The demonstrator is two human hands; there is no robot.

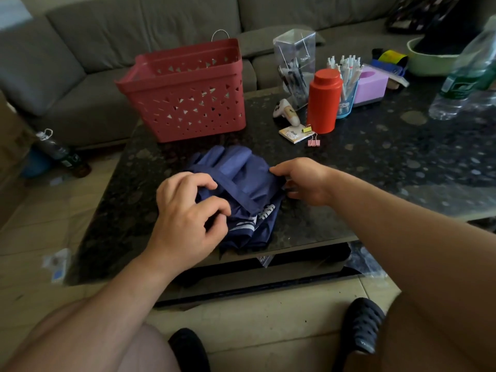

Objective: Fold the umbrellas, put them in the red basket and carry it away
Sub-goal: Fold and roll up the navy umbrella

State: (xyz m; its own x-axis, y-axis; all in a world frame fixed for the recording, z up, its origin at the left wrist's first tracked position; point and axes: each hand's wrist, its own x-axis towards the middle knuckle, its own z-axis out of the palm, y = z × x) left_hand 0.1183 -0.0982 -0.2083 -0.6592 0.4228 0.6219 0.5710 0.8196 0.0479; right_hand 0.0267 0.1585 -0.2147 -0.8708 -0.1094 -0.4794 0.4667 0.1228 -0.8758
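Head view: a blue umbrella lies bunched near the front edge of a dark speckled table, its cloth loose and creased, with a strap running across the folds. The left hand has its fingers curled into the cloth on the near left side and pinches a fold. The right hand grips the cloth at the right edge, thumb and fingers closed on it. The red basket stands just beyond the umbrella on the table's far left part; from here nothing can be seen inside it. To its right sit a red bottle, a cup of pens and a clear box, well apart from the work. A grey sofa runs behind.

The step in hand looks like gathering the cloth round the shaft. To do it well, I would smooth each panel flat and lay the folds all one way, keep the left hand pinning the bundle so it does not spring open, and bring the strap round tight only once the cloth sits even
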